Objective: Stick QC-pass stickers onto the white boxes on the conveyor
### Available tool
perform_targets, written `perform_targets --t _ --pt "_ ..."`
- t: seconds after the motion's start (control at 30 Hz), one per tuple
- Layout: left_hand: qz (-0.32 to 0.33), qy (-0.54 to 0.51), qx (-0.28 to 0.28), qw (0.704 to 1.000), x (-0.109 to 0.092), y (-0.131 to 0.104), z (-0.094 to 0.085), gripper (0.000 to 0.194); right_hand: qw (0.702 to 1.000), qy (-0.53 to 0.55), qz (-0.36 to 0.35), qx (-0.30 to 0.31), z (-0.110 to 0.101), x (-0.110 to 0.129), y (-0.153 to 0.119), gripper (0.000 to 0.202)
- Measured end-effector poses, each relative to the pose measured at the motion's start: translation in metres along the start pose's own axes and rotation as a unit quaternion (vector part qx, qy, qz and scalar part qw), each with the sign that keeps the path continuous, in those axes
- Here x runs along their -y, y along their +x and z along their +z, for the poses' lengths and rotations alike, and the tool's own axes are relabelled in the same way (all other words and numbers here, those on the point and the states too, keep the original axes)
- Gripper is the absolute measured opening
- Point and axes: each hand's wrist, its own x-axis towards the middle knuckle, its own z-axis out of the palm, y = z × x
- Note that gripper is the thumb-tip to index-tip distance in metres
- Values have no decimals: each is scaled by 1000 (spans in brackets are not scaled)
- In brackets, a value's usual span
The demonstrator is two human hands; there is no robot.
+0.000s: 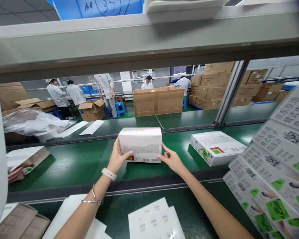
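Upright between my two hands is a white printed carton (pixel 140 144), its broad face toward me, with a small red, yellow and green mark at its lower left. My left hand (pixel 118 157) grips its left edge, thumb across the front. At the right edge, my right hand (pixel 173 158) closes on it with the thumb near the barcode. The carton is over the green conveyor belt (pixel 87 162); whether its base touches the belt I cannot tell. Below my hands, white label sheets printed "QC PASS" (pixel 155 220) lie on the near surface.
Another white carton (pixel 218 146) lies flat on the belt to the right, and one more (pixel 27 159) sits at the left. Stacked printed cartons (pixel 271 176) fill the right side. A metal post (pixel 231 94) and overhead shelf (pixel 149 39) frame the view. People in white coats work beyond.
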Motion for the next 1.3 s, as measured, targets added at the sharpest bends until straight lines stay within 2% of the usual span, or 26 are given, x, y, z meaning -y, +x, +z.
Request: perform_targets --t 0.07,0.13,0.2,0.27,0.3,0.33,0.37,0.43,0.5,0.57,0.67,0.8,0.97,1.13,1.2,1.3 --pt "-11 72 -5 997 -4 -4 -9 91 1000 -30 -4 -1 1 3 -11 56" --pt "7 159 -14 987 -12 -9 -17 87 998 -55 -12 -15 3 12 -27 42" --pt "75 263 -43 961 -23 -18 -18 77 994 -103 -25 0 6 25 -48 32" --pt "150 352 -54 922 -37 -37 -11 68 983 -170 -41 55 10 39 -71 25" --pt "175 382 -32 907 -44 -51 -4 65 974 -204 -49 87 11 45 -83 21" --pt "186 398 15 898 -51 -69 4 65 964 -235 -57 113 12 49 -94 18" --pt "180 410 92 890 -56 -88 13 64 954 -263 -64 131 14 52 -104 16" --pt "161 434 257 848 -62 -128 29 68 934 -316 -76 147 16 53 -122 13" --pt "135 455 323 819 -60 -160 40 71 912 -371 -83 151 19 51 -134 12" --pt "120 478 333 804 -54 -179 45 70 889 -421 -87 157 23 48 -140 13" --pt "128 497 328 793 -46 -185 45 68 870 -455 -95 166 30 47 -142 14" --pt "150 500 323 789 -44 -181 43 69 872 -452 -99 161 39 47 -140 16" --pt "155 506 317 787 -43 -183 44 71 894 -407 -103 157 42 47 -140 23" --pt "157 508 310 788 -42 -184 45 72 923 -332 -81 178 33 48 -138 28" --pt "155 509 308 789 -42 -184 45 72 916 -357 -71 167 29 47 -136 26" --pt "156 509 308 788 -42 -183 44 71 887 -423 -84 163 25 45 -133 23"
